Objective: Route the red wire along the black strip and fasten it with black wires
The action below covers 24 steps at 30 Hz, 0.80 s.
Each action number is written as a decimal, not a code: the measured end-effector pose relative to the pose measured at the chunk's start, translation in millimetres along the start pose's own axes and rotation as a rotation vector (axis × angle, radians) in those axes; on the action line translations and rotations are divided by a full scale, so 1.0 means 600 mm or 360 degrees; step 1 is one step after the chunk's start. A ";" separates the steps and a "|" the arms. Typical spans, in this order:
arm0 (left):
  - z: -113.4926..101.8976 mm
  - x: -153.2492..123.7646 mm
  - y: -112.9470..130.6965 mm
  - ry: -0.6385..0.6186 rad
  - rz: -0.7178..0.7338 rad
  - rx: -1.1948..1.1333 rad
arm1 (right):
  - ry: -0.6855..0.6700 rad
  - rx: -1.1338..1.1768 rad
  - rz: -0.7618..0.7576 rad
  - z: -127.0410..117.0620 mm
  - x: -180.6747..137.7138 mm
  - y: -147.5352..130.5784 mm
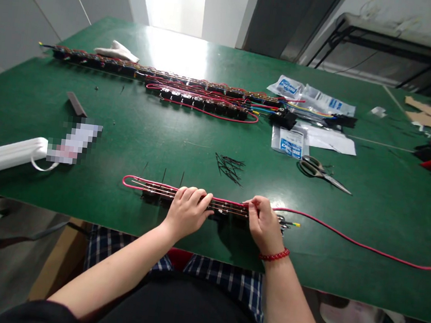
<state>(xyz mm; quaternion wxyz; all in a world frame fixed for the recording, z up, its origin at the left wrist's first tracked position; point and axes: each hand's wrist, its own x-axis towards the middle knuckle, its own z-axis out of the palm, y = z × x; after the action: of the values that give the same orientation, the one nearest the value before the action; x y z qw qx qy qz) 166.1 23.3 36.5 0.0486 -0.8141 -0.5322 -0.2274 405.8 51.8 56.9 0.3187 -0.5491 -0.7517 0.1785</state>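
Observation:
A long dark strip (229,208) with thin metal rods along its top lies near the table's front edge. Red wire (320,228) runs along its far side, loops back at the left end and trails off to the right. My left hand (189,210) is closed over the middle of the strip, fingers on the far side and thumb on the near side. Near the right end, my right hand (262,219) pinches the red wire against the strip; its fingertips are partly hidden. Two thin black ties (182,179) stick up from the strip left of my left hand.
Loose black ties (230,168) lie beyond the strip, with scissors (325,175) to their right. Longer wired strips (208,87) stretch across the back, beside plastic bags (291,141). At left are a white power strip (9,155) and a grey bar (76,104).

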 end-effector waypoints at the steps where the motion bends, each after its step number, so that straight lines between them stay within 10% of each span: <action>1: 0.000 0.000 0.000 0.0001 0.0000 -0.0003 | 0.0041 -0.0030 -0.0015 0.003 -0.004 -0.002; 24: -0.001 0.002 0.002 -0.0010 -0.0007 -0.0019 | 0.0122 -0.0181 0.0121 -0.044 -0.013 0.043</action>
<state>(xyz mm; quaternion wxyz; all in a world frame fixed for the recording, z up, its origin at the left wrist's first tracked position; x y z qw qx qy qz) 167.2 23.7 37.6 0.0417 -0.8139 -0.5327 -0.2281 443.4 51.1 57.8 0.3086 -0.6009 -0.7265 0.1263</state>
